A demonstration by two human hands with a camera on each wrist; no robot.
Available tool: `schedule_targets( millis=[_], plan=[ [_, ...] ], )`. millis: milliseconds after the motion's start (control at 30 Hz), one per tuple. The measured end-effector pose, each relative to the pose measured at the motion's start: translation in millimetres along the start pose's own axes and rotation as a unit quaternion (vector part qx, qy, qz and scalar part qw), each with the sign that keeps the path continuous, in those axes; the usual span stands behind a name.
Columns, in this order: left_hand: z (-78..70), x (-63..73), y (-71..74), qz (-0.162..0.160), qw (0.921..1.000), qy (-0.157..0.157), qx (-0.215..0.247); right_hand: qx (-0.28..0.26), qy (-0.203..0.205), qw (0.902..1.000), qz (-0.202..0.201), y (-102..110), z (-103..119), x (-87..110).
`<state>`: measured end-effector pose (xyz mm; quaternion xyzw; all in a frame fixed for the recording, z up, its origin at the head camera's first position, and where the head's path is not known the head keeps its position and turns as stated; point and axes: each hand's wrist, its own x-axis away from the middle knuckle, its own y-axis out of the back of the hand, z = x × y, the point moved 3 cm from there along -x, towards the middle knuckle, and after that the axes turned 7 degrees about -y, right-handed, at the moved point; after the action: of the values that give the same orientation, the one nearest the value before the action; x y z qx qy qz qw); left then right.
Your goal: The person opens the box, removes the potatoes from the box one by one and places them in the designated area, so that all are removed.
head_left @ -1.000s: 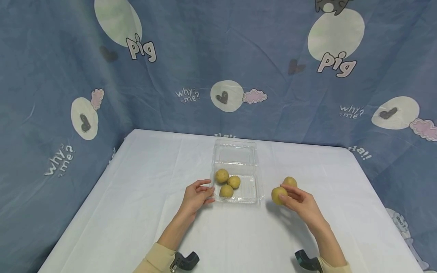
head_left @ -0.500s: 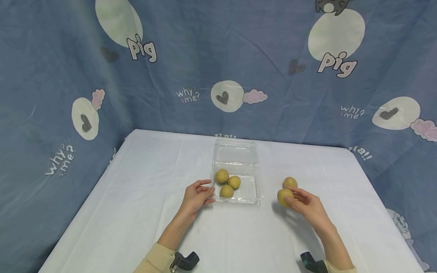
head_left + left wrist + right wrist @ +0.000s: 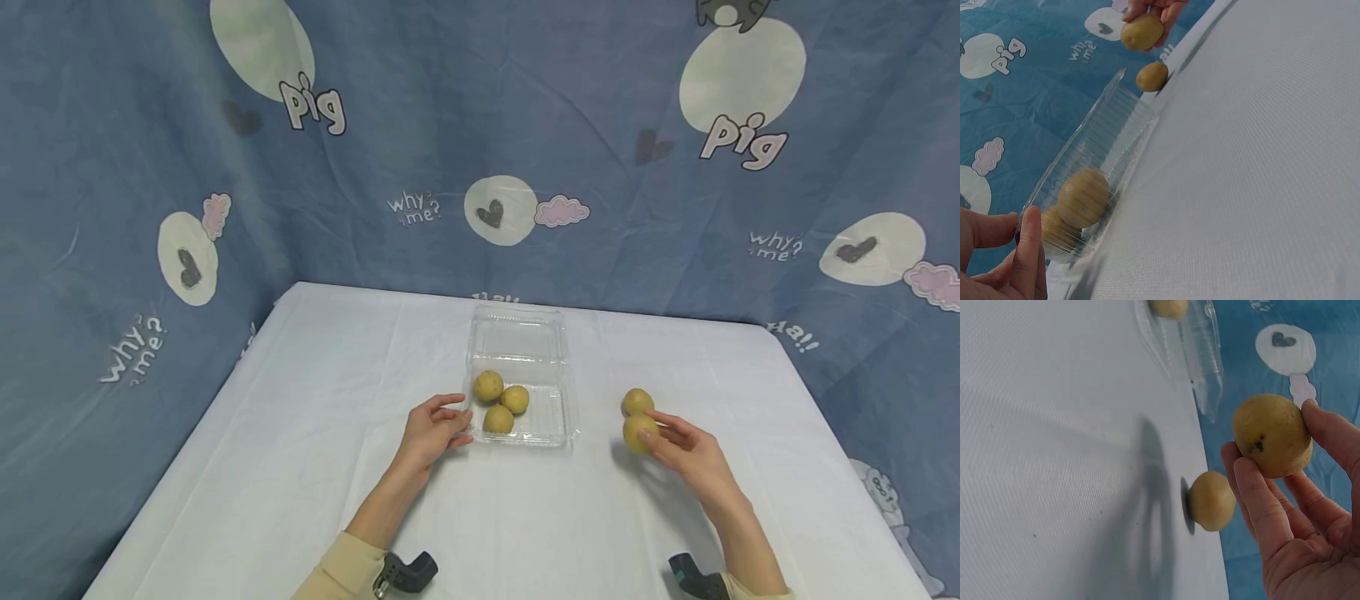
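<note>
My right hand [image 3: 693, 457] pinches a round yellow potato [image 3: 1271, 434] between thumb and fingertips, held above the table. A dark spot marks its skin in the right wrist view. Just behind it on the cloth sits another potato [image 3: 637, 401]. The clear plastic clamshell box [image 3: 546, 417] lies with its lid laid back, and 3 potatoes rest at the left of its base, one of them the front potato [image 3: 498, 419]. At the box's left edge, my left hand [image 3: 431, 432] grips the rim between thumb and fingers, plainer in the left wrist view.
A white cloth covers the table [image 3: 300, 400]. Behind and left of it hangs a blue printed curtain [image 3: 420, 100]. The box lid [image 3: 516, 337] reaches toward the table's back edge.
My right hand has moved to the right with its potato, away from the box and in front of the potato on the table. The left hand and the box have stayed put.
</note>
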<state>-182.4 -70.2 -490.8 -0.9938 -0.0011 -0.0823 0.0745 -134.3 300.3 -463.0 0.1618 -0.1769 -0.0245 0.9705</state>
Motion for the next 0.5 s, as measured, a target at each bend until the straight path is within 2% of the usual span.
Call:
schedule_targets(
  millis=[200,500],
  plan=[
    [2.0,-1.2,0.0,0.000,1.0000,0.001,0.003,-0.011,0.005,0.9999,-0.006,6,-2,-1.0],
    [0.4,-0.1,0.1,0.002,1.0000,0.001,0.001,0.002,-0.005,0.9999,-0.014,15,-9,-4.1]
  ],
)
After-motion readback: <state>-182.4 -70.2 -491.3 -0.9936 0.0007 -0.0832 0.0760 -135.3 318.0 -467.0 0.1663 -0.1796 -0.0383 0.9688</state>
